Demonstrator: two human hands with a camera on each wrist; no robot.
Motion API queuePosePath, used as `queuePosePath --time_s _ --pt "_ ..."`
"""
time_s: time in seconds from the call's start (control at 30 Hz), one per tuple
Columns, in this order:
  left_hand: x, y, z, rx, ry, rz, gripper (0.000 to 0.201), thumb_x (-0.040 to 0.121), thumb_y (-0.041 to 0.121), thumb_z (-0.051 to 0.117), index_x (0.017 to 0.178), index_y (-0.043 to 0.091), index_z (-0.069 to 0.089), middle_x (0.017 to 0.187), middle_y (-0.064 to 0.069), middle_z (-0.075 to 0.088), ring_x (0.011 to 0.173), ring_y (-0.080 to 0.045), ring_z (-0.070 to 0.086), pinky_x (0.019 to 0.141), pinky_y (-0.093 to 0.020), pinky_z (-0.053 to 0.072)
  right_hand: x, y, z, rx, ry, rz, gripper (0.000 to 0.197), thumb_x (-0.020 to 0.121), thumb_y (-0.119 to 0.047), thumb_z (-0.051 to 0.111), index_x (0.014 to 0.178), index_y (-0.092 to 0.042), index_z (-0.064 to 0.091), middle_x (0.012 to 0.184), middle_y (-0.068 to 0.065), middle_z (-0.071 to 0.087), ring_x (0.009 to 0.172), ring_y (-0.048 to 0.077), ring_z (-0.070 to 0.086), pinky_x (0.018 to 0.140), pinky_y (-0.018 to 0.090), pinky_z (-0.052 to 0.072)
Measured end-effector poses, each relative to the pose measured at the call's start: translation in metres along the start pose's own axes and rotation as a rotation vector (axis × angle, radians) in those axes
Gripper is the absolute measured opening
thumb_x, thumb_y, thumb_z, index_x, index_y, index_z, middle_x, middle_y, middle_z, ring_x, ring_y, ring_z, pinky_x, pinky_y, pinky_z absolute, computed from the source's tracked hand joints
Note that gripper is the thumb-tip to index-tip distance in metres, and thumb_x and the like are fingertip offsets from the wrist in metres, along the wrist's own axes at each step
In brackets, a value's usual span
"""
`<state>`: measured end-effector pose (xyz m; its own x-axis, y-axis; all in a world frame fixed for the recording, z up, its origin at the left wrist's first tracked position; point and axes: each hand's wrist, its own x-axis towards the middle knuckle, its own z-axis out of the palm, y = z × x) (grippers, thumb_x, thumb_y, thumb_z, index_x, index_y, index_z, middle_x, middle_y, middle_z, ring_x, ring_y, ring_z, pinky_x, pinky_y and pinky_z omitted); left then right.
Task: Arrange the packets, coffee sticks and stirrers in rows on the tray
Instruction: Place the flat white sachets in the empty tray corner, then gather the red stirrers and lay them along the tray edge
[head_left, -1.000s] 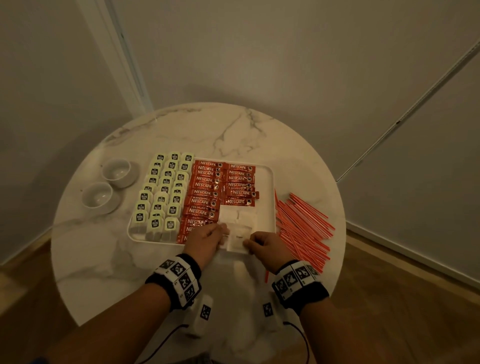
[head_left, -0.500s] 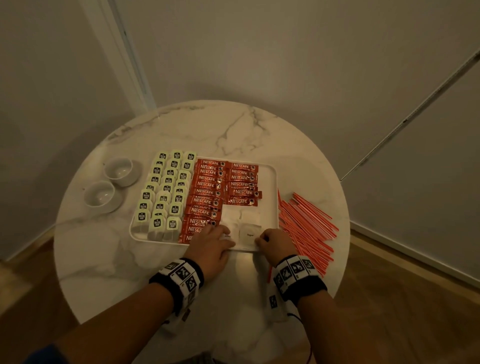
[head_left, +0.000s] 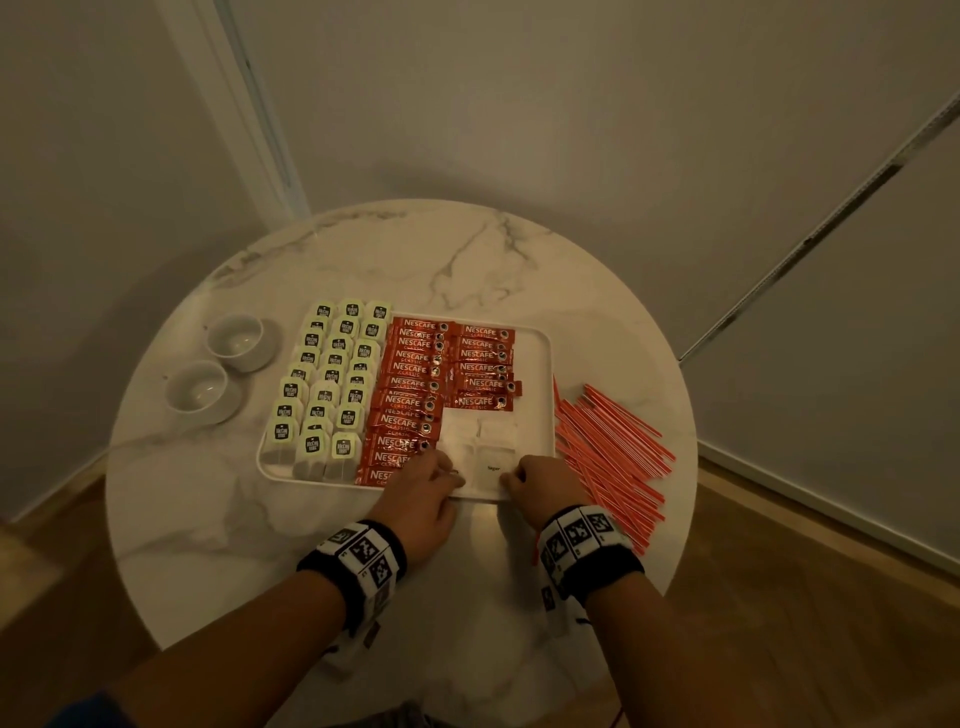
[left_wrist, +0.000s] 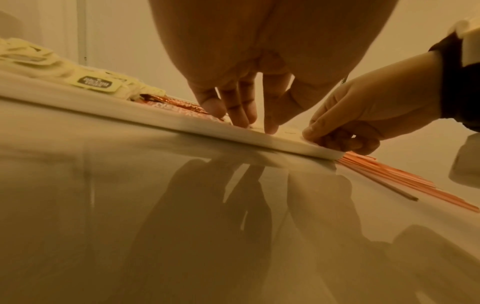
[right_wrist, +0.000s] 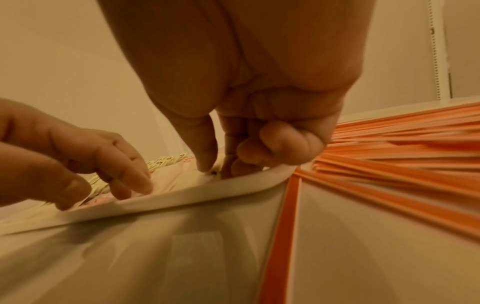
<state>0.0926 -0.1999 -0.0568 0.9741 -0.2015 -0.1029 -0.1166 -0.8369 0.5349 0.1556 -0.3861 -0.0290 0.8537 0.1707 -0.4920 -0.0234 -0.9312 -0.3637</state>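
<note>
From overhead, the left hand (head_left: 423, 491) and right hand (head_left: 540, 480) both rest at the near edge of the white tray (head_left: 543, 364) on the marble worktop (head_left: 208, 519). White sugar packets (head_left: 480, 447) lie between and just beyond the fingertips; coffee sticks (head_left: 410, 395) run beyond the left hand, tea bags (head_left: 324, 395) further left. Red stirrers (head_left: 608, 457) fan out on the worktop beside the right hand.

The left wrist view shows the left hand's fingers (left_wrist: 241, 107) straight, tips pressing down inside the tray.

The right wrist view shows thumb and forefinger (right_wrist: 205, 148) extended down onto a packet, remaining fingers curled; whether they pinch it I cannot tell.
</note>
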Motion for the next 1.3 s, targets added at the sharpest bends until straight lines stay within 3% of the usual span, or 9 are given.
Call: queuePosePath --time_s 0.2,0.33,0.43,0.5,0.57,0.63,0.77,1.13,1.3 --pt "-0.002 -0.001 0.004 -0.021 -0.009 0.005 0.037 0.09 0.022 0.056 0.126 0.016 0.062 0.117 0.001 0.048 0.11 -0.014 0.045 0.102 -0.031 0.041 -0.002 -0.003 0.002 -0.046 -0.025 -0.023 0.026 0.093 -0.038 0.056 0.1 -0.015 0.065 0.098 0.004 0.065 0.09 0.019 0.062 0.087 0.034 0.053" --pt "-0.004 0.0 0.003 -0.041 0.028 0.022 0.034 0.086 0.018 0.059 0.12 0.014 0.065 0.115 0.001 0.05 0.108 -0.015 0.047 0.099 -0.03 0.042 -0.003 -0.002 -0.001 0.003 -0.01 -0.006 0.024 0.09 -0.04 0.06 0.093 -0.016 0.062 0.09 0.0 0.062 0.08 0.013 0.057 0.074 0.026 0.049" --pt "-0.006 0.002 -0.003 -0.077 0.063 0.083 0.028 0.083 0.017 0.06 0.109 0.015 0.069 0.109 0.001 0.052 0.102 -0.014 0.048 0.092 -0.024 0.041 -0.009 0.014 -0.012 0.11 0.089 0.032 0.022 0.088 -0.041 0.063 0.09 -0.02 0.059 0.088 -0.003 0.059 0.081 0.012 0.056 0.076 0.025 0.049" --pt "-0.01 0.008 -0.01 -0.125 0.021 0.115 0.026 0.086 0.021 0.055 0.107 0.016 0.068 0.106 0.007 0.049 0.099 -0.008 0.047 0.089 -0.019 0.039 -0.015 0.032 -0.019 0.114 0.222 0.055 0.023 0.085 -0.041 0.066 0.096 -0.023 0.057 0.098 -0.005 0.056 0.094 0.015 0.055 0.086 0.028 0.047" --pt "-0.017 0.016 -0.015 -0.173 -0.083 0.106 0.026 0.09 0.025 0.051 0.109 0.02 0.066 0.104 0.013 0.048 0.096 -0.004 0.049 0.086 -0.018 0.041 -0.02 0.053 -0.023 0.01 0.33 0.088 0.046 0.082 -0.05 0.066 0.119 -0.024 0.052 0.118 -0.003 0.05 0.113 0.019 0.047 0.102 0.035 0.041" --pt "-0.023 0.024 -0.016 -0.164 -0.196 0.099 0.024 0.093 0.029 0.048 0.111 0.025 0.064 0.105 0.013 0.053 0.095 -0.005 0.052 0.086 -0.019 0.042 -0.02 0.067 -0.024 -0.074 0.303 0.13 0.073 0.079 -0.062 0.062 0.136 -0.023 0.038 0.134 0.0 0.042 0.125 0.022 0.039 0.108 0.041 0.035" --pt "-0.03 0.037 -0.008 -0.111 -0.336 0.117 0.026 0.097 0.03 0.046 0.118 0.026 0.062 0.111 0.012 0.056 0.095 -0.002 0.05 0.086 -0.015 0.037 -0.015 0.074 -0.023 -0.158 0.223 0.122 0.087 0.075 -0.07 0.058 0.142 -0.025 0.027 0.14 0.001 0.035 0.131 0.024 0.034 0.111 0.045 0.032" --pt "-0.023 0.065 0.0 -0.093 -0.312 0.093 0.027 0.098 0.029 0.046 0.119 0.026 0.062 0.112 0.009 0.058 0.093 -0.001 0.049 0.083 -0.014 0.035 -0.004 0.073 -0.002 -0.266 0.297 0.079 0.06 0.086 -0.059 0.049 0.127 -0.017 0.039 0.123 0.004 0.044 0.112 0.021 0.044 0.098 0.039 0.043" --pt "-0.018 0.077 -0.001 -0.097 -0.286 0.073 0.027 0.098 0.028 0.046 0.119 0.025 0.063 0.112 0.007 0.059 0.094 -0.003 0.05 0.084 -0.015 0.036 0.007 0.075 0.005 -0.157 0.326 0.116 0.038 0.089 -0.027 0.051 0.124 -0.015 0.043 0.121 0.005 0.046 0.107 0.019 0.045 0.097 0.036 0.044"
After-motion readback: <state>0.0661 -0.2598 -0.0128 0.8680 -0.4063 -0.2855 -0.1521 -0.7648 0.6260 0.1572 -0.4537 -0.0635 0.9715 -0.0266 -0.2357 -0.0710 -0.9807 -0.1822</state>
